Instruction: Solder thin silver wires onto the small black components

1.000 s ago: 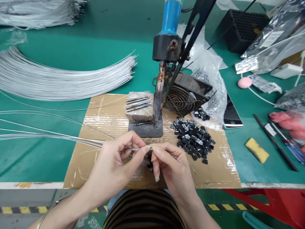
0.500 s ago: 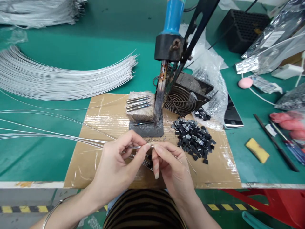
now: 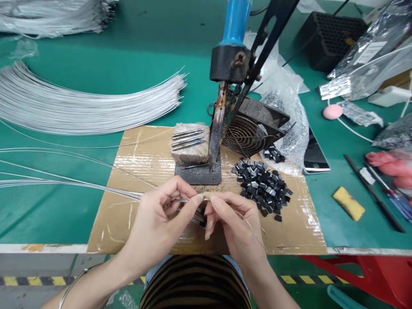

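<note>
Over the cardboard sheet (image 3: 106, 219), my left hand (image 3: 167, 214) pinches a thin metal-looking rod or wire end between thumb and forefinger. Fingertip to fingertip with it, my right hand (image 3: 233, 219) pinches something very small, with a thin wire trailing across its palm side. Several grey wires (image 3: 106, 187) run in from the left to my left hand. Below the fingertips lie wire ends with small black pieces, partly hidden by my hands. A soldering iron (image 3: 219, 116) points down just beyond, its tip at a dark metal plate (image 3: 212, 176).
A pile of small black pieces (image 3: 264, 186) lies right of my hands. Behind the plate are a block with metal rods (image 3: 189, 154) and a round-grilled fan (image 3: 246, 133). A big wire bundle (image 3: 96, 111) curves at the left. A yellow sponge (image 3: 348, 203) is at the right.
The fingers of my right hand have shifted slightly, and the trailing wire lies differently over that hand. My left hand keeps its pinch almost unmoved.
</note>
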Tool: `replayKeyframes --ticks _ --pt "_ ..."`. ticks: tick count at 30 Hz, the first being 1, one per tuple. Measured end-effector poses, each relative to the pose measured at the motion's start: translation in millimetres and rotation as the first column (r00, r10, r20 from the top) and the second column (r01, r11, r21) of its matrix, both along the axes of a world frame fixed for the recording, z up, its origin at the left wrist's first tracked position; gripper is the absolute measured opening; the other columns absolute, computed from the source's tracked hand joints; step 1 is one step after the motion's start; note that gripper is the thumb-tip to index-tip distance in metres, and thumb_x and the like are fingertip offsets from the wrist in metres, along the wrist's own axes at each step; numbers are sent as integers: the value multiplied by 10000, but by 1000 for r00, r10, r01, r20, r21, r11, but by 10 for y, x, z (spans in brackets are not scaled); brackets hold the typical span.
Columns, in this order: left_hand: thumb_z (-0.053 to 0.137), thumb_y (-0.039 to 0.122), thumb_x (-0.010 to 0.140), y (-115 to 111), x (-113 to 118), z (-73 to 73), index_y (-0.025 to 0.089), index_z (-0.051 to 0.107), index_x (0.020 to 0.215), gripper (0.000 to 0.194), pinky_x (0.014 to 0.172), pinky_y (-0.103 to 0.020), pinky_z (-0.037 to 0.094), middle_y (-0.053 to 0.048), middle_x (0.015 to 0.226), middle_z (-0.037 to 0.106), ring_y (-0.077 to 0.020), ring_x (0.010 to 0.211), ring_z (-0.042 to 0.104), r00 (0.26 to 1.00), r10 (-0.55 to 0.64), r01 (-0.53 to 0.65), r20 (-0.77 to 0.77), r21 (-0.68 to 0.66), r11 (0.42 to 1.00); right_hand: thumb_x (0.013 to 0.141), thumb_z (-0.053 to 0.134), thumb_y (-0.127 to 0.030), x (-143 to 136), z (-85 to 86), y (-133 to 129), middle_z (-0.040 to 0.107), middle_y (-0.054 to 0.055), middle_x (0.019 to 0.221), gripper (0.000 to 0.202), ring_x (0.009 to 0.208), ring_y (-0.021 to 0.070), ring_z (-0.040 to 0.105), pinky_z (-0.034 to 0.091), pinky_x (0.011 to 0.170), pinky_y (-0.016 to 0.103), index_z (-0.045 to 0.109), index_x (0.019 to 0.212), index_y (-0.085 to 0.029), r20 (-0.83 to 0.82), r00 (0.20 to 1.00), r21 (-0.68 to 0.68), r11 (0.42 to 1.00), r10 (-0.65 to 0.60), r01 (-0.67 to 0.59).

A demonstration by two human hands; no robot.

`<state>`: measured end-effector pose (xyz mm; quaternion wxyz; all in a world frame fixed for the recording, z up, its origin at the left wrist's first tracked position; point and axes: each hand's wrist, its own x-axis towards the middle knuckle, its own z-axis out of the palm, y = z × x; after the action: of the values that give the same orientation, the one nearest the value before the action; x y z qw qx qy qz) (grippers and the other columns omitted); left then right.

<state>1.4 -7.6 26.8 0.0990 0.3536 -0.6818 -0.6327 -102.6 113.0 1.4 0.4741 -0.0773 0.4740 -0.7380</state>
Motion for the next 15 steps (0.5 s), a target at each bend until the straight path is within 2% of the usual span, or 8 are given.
replayKeyframes --ticks 4,10,15 --pt "671 379 944 -9 3 15 179 625 820 241 517 -175 364 4 705 614 -106 615 518 1000 -25 25 1 13 1000 913 771 -298 -60 39 28 695 0 681 135 489 69 613 560 499 158 807 862 -178 -90 996 84 996 7 1" --pt "686 337 924 5 -3 36 171 639 795 216 521 -132 403 3 689 635 -92 596 530 999 -15 16 -38 26 1000 915 778 -320 -73 -3 14 684 -15 637 192 441 61 603 541 456 141 781 784 -178 -73 997 59 998 9 -4" --pt "701 304 905 -3 -40 53 173 648 799 177 540 -112 438 9 684 644 -84 602 550 997 15 -12 -81 39 999 941 744 -358 -66 -38 20 696 7 687 198 481 77 624 564 474 163 818 880 -186 -66 997 41 999 -26 29"
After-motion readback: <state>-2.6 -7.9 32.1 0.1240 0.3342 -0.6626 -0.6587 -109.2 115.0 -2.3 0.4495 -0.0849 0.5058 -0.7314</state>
